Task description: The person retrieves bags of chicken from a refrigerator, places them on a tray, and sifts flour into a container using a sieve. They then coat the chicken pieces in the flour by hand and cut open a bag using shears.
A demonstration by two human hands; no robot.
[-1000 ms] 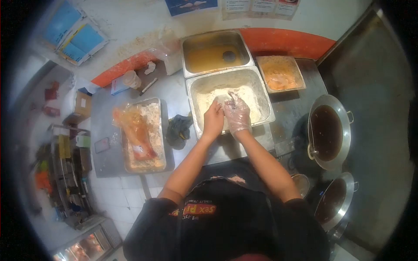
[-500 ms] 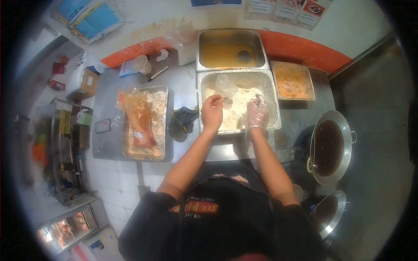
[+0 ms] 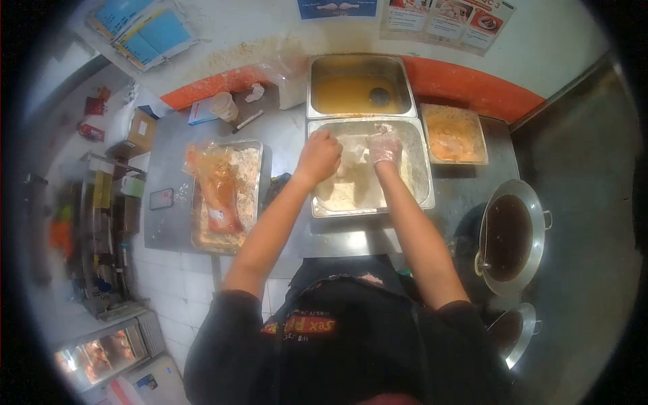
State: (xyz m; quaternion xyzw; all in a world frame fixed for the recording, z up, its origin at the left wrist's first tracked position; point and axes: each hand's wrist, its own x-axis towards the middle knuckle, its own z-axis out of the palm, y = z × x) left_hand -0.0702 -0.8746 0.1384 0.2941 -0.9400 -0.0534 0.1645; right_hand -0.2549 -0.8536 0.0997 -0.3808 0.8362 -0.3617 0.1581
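Observation:
A steel pan of pale flour [image 3: 351,196] lies before me, with both of my hands over it. My left hand [image 3: 320,154], bare, is at the pan's left side with its fingers curled; what they hold, if anything, is too small to tell. My right hand [image 3: 385,147], in a clear floury glove, is near the pan's far side, its fingers closed around something whitish that I cannot make out. Behind this pan stands another steel pan with yellow liquid [image 3: 341,94] and a dark round thing in it.
To the left, a tray [image 3: 250,182] holds a bagged orange item [image 3: 217,189]; a phone [image 3: 162,199], cup [image 3: 223,106] and marker [image 3: 250,120] lie nearby. At right are an orange-coated tray [image 3: 453,131] and two pans of dark liquid [image 3: 509,236], [image 3: 506,331].
Both hands have moved toward the pan's far side, my left hand also leftward and my right hand inward. My left forearm now covers most of the dark crumpled bag.

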